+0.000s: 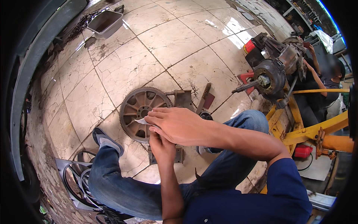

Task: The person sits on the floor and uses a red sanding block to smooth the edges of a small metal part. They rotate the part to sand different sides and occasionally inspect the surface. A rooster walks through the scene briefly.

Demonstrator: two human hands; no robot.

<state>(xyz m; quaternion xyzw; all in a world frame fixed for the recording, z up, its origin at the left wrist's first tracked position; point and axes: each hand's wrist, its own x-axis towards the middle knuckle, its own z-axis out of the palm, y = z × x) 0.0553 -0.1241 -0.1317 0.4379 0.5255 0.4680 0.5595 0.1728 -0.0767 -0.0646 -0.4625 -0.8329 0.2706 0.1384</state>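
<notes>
My right hand point(173, 125) is pinched on a thin whitish sheet point(141, 121), whose pointed end sticks out past the fingers. Below and touching it is my left hand point(162, 145), its fingers curled in against the sheet's near edge and partly covered. Both hands are over a round toothed flywheel point(135, 108) lying flat on the floor between my feet. Its hub has a ring of bolt holes, and larger openings run around it. A flat metal stand point(183, 99) shows just past its right side, and a metal block point(180, 155) shows on its near side.
A grey plastic bin point(106, 24) rests at the far left on the tiled floor point(167, 48). On the right, a large axle-like assembly point(274, 76) stands by a yellow frame point(298, 130), with another person's arm point(317, 76) behind. Belts and panels point(78, 179) lie at the lower left.
</notes>
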